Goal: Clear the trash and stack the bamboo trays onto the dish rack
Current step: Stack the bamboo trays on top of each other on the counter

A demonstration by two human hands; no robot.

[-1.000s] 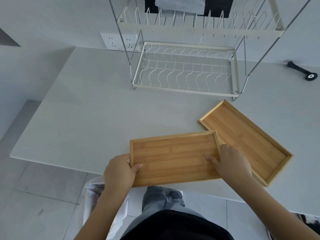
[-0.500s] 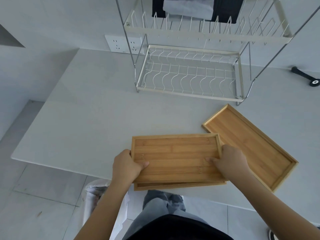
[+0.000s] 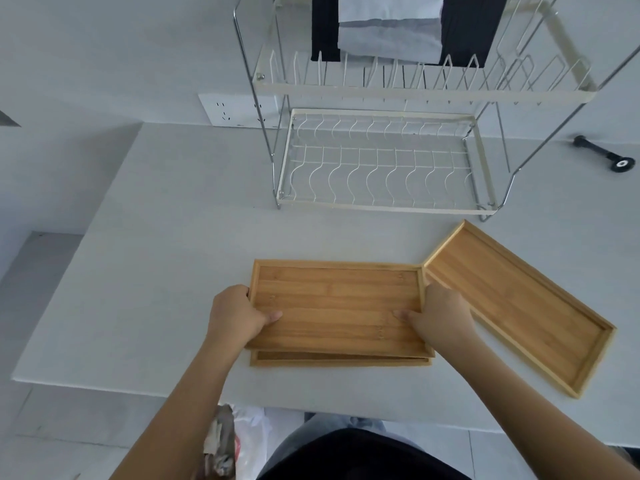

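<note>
I hold a bamboo tray (image 3: 337,306) by its two short ends: my left hand (image 3: 235,315) grips the left end, my right hand (image 3: 440,315) the right end, thumbs on its inner face. It sits over a second bamboo tray (image 3: 341,360), whose front edge shows just below it. A third bamboo tray (image 3: 519,306) lies at an angle on the table to the right, its near corner touching the held tray. The white wire dish rack (image 3: 381,207) stands at the back of the table, its lower tier bare.
The white table (image 3: 156,271) ends close to my body. A plastic bag with trash (image 3: 228,441) hangs below the table edge at my left. A black roller tool (image 3: 602,157) lies at the far right. Dark and white cloths (image 3: 388,26) hang behind the rack's upper tier. A wall socket (image 3: 239,110) sits left of the rack.
Both hands have carried the tray forward onto the table and over a second tray, which now shows under its front edge.
</note>
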